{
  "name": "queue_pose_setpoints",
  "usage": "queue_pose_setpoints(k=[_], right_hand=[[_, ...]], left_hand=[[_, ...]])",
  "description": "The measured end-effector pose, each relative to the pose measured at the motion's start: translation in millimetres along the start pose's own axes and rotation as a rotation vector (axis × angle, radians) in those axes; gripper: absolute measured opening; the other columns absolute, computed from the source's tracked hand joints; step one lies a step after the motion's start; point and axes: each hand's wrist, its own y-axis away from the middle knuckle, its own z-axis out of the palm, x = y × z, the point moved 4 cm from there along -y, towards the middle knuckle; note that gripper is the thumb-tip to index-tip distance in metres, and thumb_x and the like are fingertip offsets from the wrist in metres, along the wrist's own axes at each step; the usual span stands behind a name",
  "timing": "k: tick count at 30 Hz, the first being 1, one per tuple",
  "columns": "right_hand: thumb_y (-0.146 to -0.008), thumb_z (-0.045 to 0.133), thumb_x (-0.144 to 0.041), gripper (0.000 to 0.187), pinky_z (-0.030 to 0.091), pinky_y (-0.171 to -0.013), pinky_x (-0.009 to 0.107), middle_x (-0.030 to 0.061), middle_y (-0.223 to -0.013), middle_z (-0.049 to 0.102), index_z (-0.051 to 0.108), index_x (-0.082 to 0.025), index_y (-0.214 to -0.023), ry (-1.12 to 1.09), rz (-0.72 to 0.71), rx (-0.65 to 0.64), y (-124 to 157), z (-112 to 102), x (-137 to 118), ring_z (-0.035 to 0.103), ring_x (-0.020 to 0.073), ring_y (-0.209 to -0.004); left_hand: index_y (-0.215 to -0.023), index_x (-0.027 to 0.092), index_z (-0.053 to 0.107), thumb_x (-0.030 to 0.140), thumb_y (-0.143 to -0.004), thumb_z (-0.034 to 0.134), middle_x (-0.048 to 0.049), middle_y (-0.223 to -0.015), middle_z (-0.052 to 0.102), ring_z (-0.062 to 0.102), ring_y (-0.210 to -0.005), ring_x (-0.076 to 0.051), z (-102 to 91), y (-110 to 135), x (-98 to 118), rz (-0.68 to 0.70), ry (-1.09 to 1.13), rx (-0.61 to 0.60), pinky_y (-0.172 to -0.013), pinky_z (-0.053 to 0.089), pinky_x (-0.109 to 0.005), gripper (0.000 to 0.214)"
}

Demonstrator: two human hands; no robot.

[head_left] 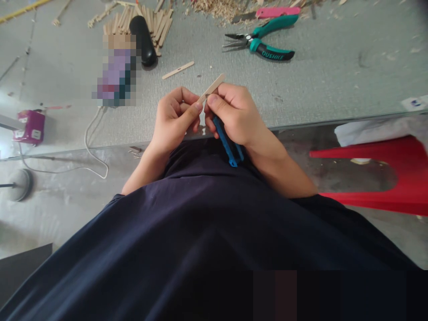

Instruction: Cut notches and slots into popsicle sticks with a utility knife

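Observation:
Close to the table's front edge, my left hand (175, 113) pinches a wooden craft stick (216, 83) between thumb and fingers. The stick slants up to the right, its upper end crossing in front of my right fingertips. Closed around a blue utility knife (230, 145) is my right hand (236, 107); the handle points down toward my shirt. A small dark blade tip shows beside the stick, near my right thumb. Behind my hands lies another craft stick (178, 70), with a small slot in its middle.
Green-handled pliers (259, 42) and a pink knife (277, 12) lie at the back, near wood shavings (214, 9). A black case (143, 41) rests on piled sticks (162, 26). A blurred-out device (115, 76) trails a white cable. Right of me stands a red stool (408, 174).

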Motion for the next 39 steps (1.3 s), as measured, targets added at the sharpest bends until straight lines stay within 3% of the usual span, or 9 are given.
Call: queue_pose_setpoints(k=[6,12,18,28,33,39], right_hand=[[-0.117,0.067,-0.053,0.039,0.047,-0.046,0.030,-0.0020,-0.066,0.065,0.060,-0.026,-0.089,0.035,-0.055,0.015,0.1,1.9,-3.5,0.055,0.0137,-0.052],[-0.111,0.073,-0.063,0.047,0.048,-0.046,0.033,0.0010,-0.070,0.068,0.062,-0.026,-0.084,0.084,-0.027,0.029,2.7,4.1,-9.8,0.054,0.0154,-0.052],[-0.115,0.069,-0.060,0.042,0.047,-0.048,0.030,-0.0022,-0.066,0.064,0.063,-0.026,-0.089,0.094,-0.066,0.129,1.4,-2.3,2.0,0.055,0.0133,-0.051],[-0.108,0.082,-0.054,0.042,0.049,-0.046,0.028,-0.0004,-0.068,0.073,0.072,-0.024,-0.079,0.070,-0.143,0.076,1.1,1.4,-9.8,0.058,0.0124,-0.050],[-0.106,0.084,-0.057,0.043,0.050,-0.049,0.029,-0.0004,-0.067,0.072,0.071,-0.025,-0.081,0.075,-0.138,0.157,3.7,-1.3,-7.5,0.061,0.0136,-0.054],[-0.105,0.083,-0.061,0.046,0.052,-0.049,0.030,0.0013,-0.072,0.076,0.075,-0.026,-0.077,0.076,-0.121,0.093,3.2,0.3,-8.0,0.063,0.0147,-0.057]], left_hand=[[-0.092,0.026,0.062,0.090,-0.091,0.077,0.0095,-0.055,0.051,0.060,-0.040,-0.008,0.1,0.0,3.7,0.031,-0.012,0.014,-0.039,0.038,-0.018,0.066],[-0.097,0.026,0.065,0.088,-0.093,0.077,0.0087,-0.055,0.052,0.065,-0.045,-0.011,-1.8,0.1,-3.1,-0.004,-0.013,0.008,-0.044,0.047,-0.021,0.063],[-0.098,0.026,0.064,0.083,-0.094,0.080,0.0081,-0.057,0.056,0.062,-0.044,-0.010,-1.5,0.6,-1.0,-0.016,0.006,0.008,-0.042,0.044,-0.020,0.059],[-0.096,0.025,0.062,0.067,-0.105,0.078,0.0090,-0.057,0.056,0.070,-0.049,-0.011,1.3,3.8,21.7,-0.120,-0.120,0.012,-0.046,0.049,-0.019,0.046],[-0.094,0.023,0.062,0.053,-0.107,0.081,0.0081,-0.058,0.059,0.067,-0.048,-0.010,2.5,3.4,21.9,-0.126,-0.057,0.013,-0.045,0.045,-0.019,0.037],[-0.097,0.024,0.064,0.067,-0.103,0.081,0.0080,-0.059,0.058,0.073,-0.053,-0.014,0.3,3.9,18.7,-0.088,-0.054,-0.009,-0.049,0.053,-0.022,0.046]])
